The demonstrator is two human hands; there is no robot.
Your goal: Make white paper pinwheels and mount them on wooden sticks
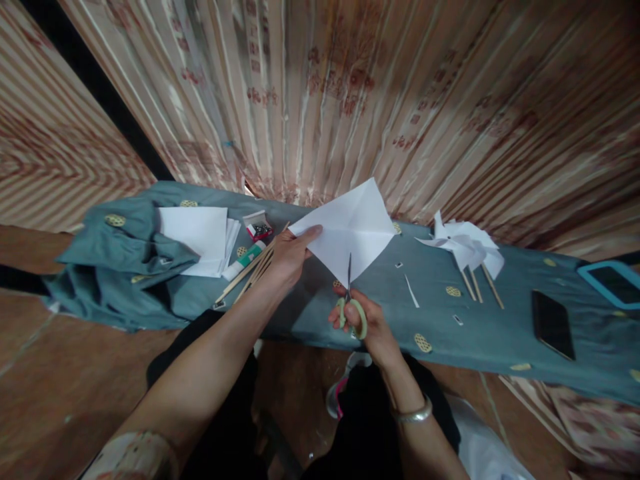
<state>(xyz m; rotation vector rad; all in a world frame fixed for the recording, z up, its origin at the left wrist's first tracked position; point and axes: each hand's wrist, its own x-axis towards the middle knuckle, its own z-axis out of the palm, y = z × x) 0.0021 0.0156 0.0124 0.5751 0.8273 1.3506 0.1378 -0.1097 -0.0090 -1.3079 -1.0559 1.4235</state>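
Observation:
A square sheet of white paper with crossing diagonal creases is pinched at its left corner by my left hand. My right hand grips a pair of scissors by their light green handles. The scissor blades point up at the paper's lower corner and overlap it. Several wooden sticks lie under and beside my left wrist. Left of them are a glue stick with a green and white body and a small open box of dark metal bits.
A stack of white paper lies at the left beside bunched cloth. White paper pinwheels on sticks lie to the right, near a paper strip. Farther right are a dark phone and a blue-framed device. A curtain hangs behind.

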